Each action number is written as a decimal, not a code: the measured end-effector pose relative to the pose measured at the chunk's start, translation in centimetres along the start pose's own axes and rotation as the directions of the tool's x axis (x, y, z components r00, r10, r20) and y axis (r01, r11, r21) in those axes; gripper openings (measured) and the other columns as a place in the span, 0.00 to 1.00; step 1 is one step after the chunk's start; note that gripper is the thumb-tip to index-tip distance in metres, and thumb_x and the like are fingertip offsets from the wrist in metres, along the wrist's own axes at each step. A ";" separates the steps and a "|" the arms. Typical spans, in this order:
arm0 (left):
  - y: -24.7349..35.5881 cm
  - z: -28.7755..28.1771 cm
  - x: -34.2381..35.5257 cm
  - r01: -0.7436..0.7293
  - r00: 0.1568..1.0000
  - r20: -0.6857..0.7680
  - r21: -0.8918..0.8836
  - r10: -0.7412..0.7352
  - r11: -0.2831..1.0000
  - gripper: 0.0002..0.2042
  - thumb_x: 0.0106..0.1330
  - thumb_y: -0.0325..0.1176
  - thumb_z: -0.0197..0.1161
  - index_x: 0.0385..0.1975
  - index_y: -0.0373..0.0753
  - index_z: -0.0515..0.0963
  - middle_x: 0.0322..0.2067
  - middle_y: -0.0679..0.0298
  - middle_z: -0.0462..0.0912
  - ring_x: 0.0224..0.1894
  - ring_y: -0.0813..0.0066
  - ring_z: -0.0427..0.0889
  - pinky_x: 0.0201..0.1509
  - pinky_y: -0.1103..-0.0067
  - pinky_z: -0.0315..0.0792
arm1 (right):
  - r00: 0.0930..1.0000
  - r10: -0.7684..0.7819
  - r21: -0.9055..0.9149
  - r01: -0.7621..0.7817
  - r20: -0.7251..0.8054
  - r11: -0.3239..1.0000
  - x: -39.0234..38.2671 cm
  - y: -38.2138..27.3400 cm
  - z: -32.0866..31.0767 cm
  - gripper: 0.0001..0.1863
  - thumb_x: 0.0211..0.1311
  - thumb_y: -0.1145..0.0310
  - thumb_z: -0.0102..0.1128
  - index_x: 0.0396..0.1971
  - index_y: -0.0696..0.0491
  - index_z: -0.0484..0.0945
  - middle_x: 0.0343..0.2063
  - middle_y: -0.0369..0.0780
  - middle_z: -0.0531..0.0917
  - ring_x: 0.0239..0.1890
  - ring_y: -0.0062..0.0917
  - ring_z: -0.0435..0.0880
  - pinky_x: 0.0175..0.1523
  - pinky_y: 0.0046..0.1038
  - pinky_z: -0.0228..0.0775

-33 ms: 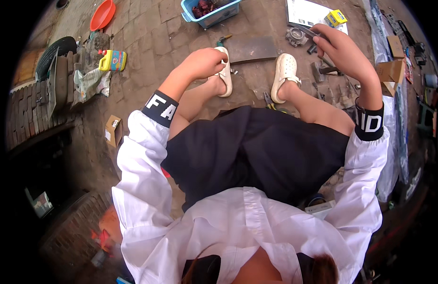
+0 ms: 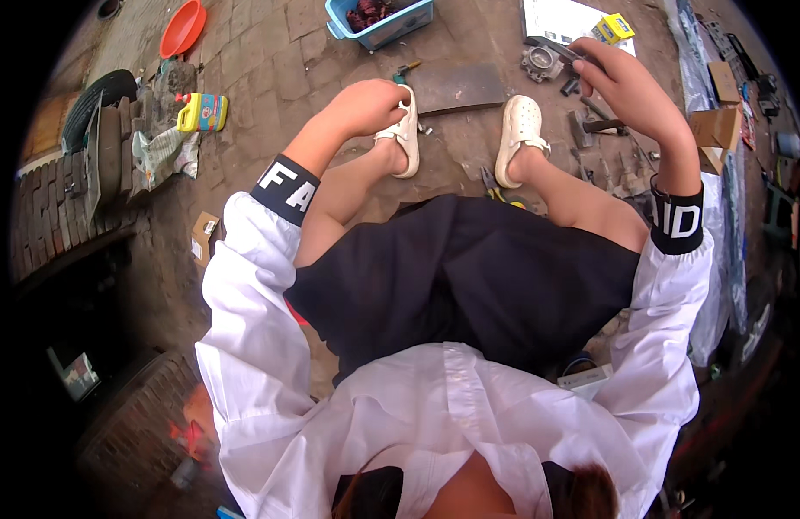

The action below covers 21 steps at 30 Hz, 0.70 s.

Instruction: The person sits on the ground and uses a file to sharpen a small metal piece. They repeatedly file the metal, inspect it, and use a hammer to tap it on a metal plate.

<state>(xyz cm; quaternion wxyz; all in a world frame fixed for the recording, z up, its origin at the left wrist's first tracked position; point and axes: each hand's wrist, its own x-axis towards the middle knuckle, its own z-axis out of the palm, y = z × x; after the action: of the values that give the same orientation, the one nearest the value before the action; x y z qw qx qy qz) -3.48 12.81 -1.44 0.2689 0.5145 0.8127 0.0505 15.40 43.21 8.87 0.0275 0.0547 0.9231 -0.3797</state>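
Note:
My left hand (image 2: 365, 108) is closed, its fingers curled beside the left cream clog (image 2: 403, 143); what it pinches, if anything, is hidden. At the upper right my right hand (image 2: 612, 82) grips a slim grey metal tool (image 2: 562, 52), whose exact kind I cannot make out. The tool's tip reaches over a round metal part with a ring-shaped opening (image 2: 540, 63). Small dark pieces (image 2: 570, 86) lie under the right fingers. Between the clogs and beyond them is a flat dark metal plate (image 2: 460, 89), with a green-handled tool (image 2: 404, 73) at its left end.
A hammer (image 2: 586, 128) and other tools lie right of the right clog (image 2: 523, 138); pliers (image 2: 495, 186) lie between my feet. Farther off are a blue basin (image 2: 391, 33), a red bowl (image 2: 183, 28), a yellow jug (image 2: 201, 112), a small yellow box (image 2: 613, 28) and cardboard boxes (image 2: 716, 128).
My left hand has shifted slightly left and away from me. My right hand has moved a little, still gripping the slim metal tool.

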 end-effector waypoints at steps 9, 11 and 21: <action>-8.5 6.0 9.6 0.025 0.991 0.134 -0.260 0.010 0.965 0.12 0.60 0.31 0.59 0.42 0.36 0.80 0.37 0.55 0.84 0.40 0.60 0.82 0.47 0.69 0.75 | 0.950 0.302 0.406 -0.306 0.075 0.861 6.9 13.3 9.4 0.14 0.71 0.63 0.50 0.34 0.59 0.77 0.20 0.34 0.74 0.24 0.16 0.71 0.33 0.23 0.65; -9.9 10.1 11.0 0.099 0.985 0.169 -0.401 -0.032 0.911 0.11 0.60 0.31 0.60 0.41 0.36 0.81 0.37 0.56 0.84 0.39 0.63 0.82 0.46 0.71 0.74 | 0.938 0.331 0.356 -0.345 0.101 0.868 7.7 15.9 15.0 0.14 0.70 0.63 0.49 0.33 0.59 0.76 0.20 0.36 0.75 0.24 0.18 0.73 0.33 0.24 0.67; -7.7 20.8 19.0 0.093 0.926 -0.279 -0.486 -0.256 0.869 0.11 0.55 0.36 0.71 0.34 0.39 0.81 0.22 0.66 0.77 0.32 0.65 0.76 0.38 0.71 0.71 | 0.928 0.339 0.274 -0.370 0.154 0.888 9.4 20.8 29.1 0.16 0.72 0.60 0.48 0.33 0.57 0.76 0.26 0.47 0.82 0.29 0.42 0.82 0.36 0.38 0.71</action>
<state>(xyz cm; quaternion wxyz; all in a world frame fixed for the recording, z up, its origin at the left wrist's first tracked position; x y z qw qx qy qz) -5.77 21.56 -29.21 0.2455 0.3423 0.8541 0.3050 8.85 38.20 -27.17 0.1347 0.2064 0.8269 -0.5055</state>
